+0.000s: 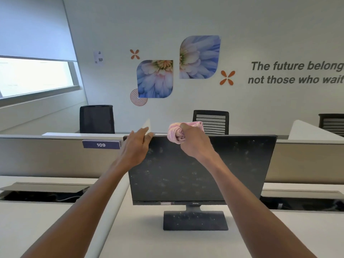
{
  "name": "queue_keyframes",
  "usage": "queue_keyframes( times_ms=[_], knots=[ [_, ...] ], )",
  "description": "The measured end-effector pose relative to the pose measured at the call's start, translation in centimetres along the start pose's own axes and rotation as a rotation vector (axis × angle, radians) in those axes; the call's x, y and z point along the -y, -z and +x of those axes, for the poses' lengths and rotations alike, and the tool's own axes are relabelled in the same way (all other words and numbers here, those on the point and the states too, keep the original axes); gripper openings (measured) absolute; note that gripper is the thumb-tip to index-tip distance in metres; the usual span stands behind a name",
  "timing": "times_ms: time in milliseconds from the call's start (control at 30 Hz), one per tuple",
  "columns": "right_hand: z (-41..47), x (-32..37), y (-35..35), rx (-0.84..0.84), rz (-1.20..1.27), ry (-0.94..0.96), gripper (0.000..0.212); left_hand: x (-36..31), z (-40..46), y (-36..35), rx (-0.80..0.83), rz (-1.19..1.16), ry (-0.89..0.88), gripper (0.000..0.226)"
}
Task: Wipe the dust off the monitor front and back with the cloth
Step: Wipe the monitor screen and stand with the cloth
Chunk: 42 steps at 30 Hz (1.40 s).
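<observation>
On the bench (55,220) our dusty BenQ monitor (201,170) stands upright. Our left hand (135,146) steadies its top-left corner, fingers straight; our right hand (193,141), nearer the centre, clutches the balled pink cloth (176,134) at the top edge, screen below.

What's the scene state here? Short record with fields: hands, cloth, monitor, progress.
left hand: rests on the monitor's top left corner, fingers over the edge
right hand: grips the bunched cloth at the top edge
cloth: pink, wadded, at the monitor's top edge
monitor: upright on the desk, screen off, dust smudges across it
stand base: dusty specks
progress: front still dusty; back not visible
</observation>
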State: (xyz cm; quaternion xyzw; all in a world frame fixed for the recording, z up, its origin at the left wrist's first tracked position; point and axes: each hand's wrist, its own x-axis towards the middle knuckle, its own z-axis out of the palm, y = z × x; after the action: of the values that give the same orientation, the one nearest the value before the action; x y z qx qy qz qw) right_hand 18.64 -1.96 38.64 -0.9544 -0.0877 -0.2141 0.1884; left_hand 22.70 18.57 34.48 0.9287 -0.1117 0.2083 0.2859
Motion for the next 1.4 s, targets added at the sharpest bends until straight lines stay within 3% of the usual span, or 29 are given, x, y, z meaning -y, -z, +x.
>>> queue_keyframes(
  times_ms=[233,567,933,1233,1400],
  knots=[
    [-1.0,-6.0,2.7,-0.014,-0.02,-0.131,0.036,-4.6,0.9,-2.6,0.132,0.064,-0.125,0.055],
    [-3.0,-12.7,6.2,-0.069,-0.059,-0.246,0.044,-9.0,0.1,-4.8,0.225,0.174,-0.181,0.05],
    [-4.0,-17.6,7.2,-0.321,-0.18,-0.458,0.028,-8.7,0.1,-5.0,0.24,0.219,-0.182,0.044],
    [-2.7,-11.2,2.9,-0.302,-0.137,-0.263,0.032,-8.4,-0.1,-4.9,0.219,0.171,-0.188,0.05],
    [-2.1,-6.9,0.9,-0.251,-0.178,-0.135,0.032,-6.4,-0.6,-4.0,0.096,0.094,-0.099,0.049]
  ],
)
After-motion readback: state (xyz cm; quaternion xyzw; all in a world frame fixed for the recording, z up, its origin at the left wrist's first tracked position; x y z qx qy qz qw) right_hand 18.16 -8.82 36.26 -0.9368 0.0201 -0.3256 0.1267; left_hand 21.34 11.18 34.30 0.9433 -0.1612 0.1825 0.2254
